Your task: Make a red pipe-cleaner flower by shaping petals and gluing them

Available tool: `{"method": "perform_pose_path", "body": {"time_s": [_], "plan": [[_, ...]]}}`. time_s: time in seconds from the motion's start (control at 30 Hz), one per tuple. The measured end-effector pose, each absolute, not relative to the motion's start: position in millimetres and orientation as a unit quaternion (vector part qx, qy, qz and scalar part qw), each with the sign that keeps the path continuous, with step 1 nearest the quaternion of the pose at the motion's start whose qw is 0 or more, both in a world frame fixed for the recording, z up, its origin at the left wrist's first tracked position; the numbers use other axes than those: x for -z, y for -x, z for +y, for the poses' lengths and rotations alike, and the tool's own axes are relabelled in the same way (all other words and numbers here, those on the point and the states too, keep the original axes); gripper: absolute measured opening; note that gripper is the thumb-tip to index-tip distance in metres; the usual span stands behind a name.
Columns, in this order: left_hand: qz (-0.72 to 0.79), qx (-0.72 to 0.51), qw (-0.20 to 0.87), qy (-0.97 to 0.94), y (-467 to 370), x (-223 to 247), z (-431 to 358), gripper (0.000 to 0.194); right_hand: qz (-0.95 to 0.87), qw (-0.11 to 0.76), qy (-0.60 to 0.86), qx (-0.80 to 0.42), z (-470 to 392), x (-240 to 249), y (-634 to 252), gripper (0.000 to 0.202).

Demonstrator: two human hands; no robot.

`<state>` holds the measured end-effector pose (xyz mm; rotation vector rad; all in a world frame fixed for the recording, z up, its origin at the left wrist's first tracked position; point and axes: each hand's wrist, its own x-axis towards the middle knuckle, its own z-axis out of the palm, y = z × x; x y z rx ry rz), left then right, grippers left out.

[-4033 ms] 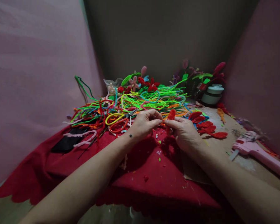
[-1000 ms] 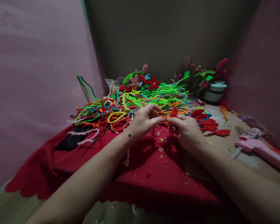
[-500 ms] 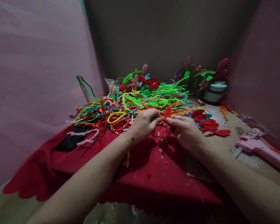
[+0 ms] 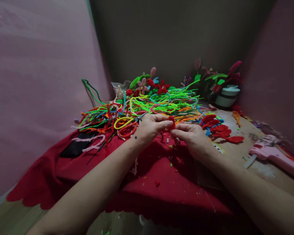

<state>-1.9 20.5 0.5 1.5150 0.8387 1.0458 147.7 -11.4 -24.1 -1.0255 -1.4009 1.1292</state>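
Between my two hands is a small red fuzzy piece (image 4: pixel 171 122), held above the red cloth (image 4: pixel 161 192). My left hand (image 4: pixel 153 128) pinches its upper part between thumb and fingers. The fingertips of my right hand (image 4: pixel 189 134) close on its lower end. Behind my hands lies a big heap of coloured pipe cleaners (image 4: pixel 156 104), mostly green. Scissors (image 4: pixel 139 118) rest at its front edge, by my left hand. Several red petal shapes (image 4: pixel 221 131) lie to the right of my right hand.
A pink glue gun (image 4: pixel 274 153) lies at the right. A lidded jar (image 4: pixel 226 97) stands at the back right, near fuzzy flowers (image 4: pixel 215 76). A black phone-like object (image 4: pixel 74 147) lies at the left under a pink pipe cleaner (image 4: pixel 98 137). A pink wall borders each side.
The red piece stood upright with its petal tip showing; now it is more covered by my fingers. My left thumb and fingers have moved onto it.
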Motion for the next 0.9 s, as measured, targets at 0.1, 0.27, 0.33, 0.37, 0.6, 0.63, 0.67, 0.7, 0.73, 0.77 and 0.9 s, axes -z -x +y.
{"method": "perform_pose_path", "body": {"time_s": [0.1, 0.27, 0.33, 0.37, 0.6, 0.63, 0.67, 0.7, 0.73, 0.77, 0.9], "plan": [[0.341, -0.458, 0.545, -0.615, -2, 0, 18, 0.017, -0.571, 0.522, 0.390, -0.499, -9, 27, -149, 0.021], [0.344, -0.487, 0.498, -0.630, -6, 1, 15, 0.013, -0.564, 0.529, 0.373, -0.513, -5, 31, -151, 0.028], [0.345, -0.480, 0.507, -0.627, -6, 1, 15, 0.015, -0.555, 0.533, 0.385, -0.509, -5, 29, -150, 0.027], [0.348, -0.472, 0.518, -0.623, -6, 1, 15, 0.017, -0.554, 0.532, 0.396, -0.503, -6, 28, -149, 0.028], [0.352, -0.493, 0.354, -0.713, -6, 6, 18, 0.006, -0.574, 0.500, 0.443, -0.474, -10, 25, -147, 0.031], [0.345, -0.501, 0.297, -0.736, -7, 8, 18, 0.006, -0.572, 0.496, 0.448, -0.476, -10, 25, -147, 0.030], [0.341, -0.505, 0.246, -0.754, -7, 10, 18, 0.007, -0.570, 0.492, 0.454, -0.476, -11, 25, -146, 0.029], [0.341, -0.506, 0.211, -0.764, -8, 11, 18, 0.008, -0.566, 0.490, 0.463, -0.474, -11, 24, -146, 0.028], [0.345, -0.503, 0.200, -0.767, -9, 11, 18, 0.009, -0.565, 0.489, 0.470, -0.470, -11, 24, -145, 0.028], [0.353, -0.496, 0.216, -0.763, -9, 10, 18, 0.009, -0.565, 0.489, 0.476, -0.465, -12, 23, -145, 0.028], [0.385, -0.461, 0.406, -0.689, -6, 2, 18, 0.010, -0.571, 0.489, 0.483, -0.449, -13, 22, -145, 0.028]]}}
